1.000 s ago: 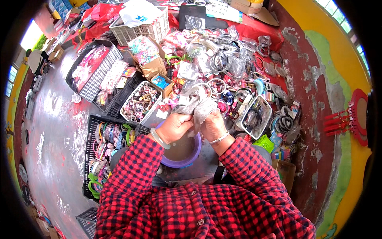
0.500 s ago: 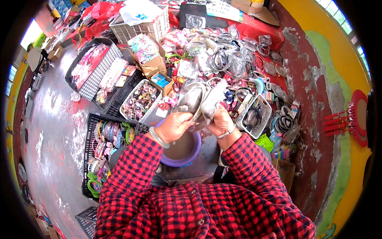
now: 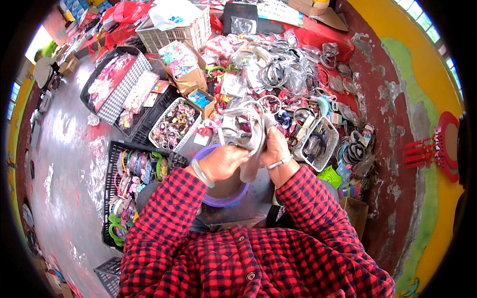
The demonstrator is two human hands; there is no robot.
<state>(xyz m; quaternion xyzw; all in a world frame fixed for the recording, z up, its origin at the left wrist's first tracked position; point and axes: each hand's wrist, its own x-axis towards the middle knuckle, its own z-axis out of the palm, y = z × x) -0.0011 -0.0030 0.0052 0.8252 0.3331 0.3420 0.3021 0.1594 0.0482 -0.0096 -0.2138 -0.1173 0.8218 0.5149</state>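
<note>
Cloth [image 3: 251, 169] lower, perhaps above basin's edge [image 3: 221, 202]

Shop or stockroom, unclear which: bagged headbands [image 3: 293, 82] are heaped on red cloth [image 3: 345, 44], small accessories [image 3: 174, 124] basketed, colourful hoops [image 3: 139, 169] packed in a black crate [image 3: 177, 161].

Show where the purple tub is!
In this head view, the purple tub sits near centre, partly behind the left hand, right of the black headband crate.

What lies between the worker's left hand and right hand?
In the head view, a bunched grey cloth lies between the left hand and the right hand, held by both; its lower end hangs in front of the purple basin.
</note>
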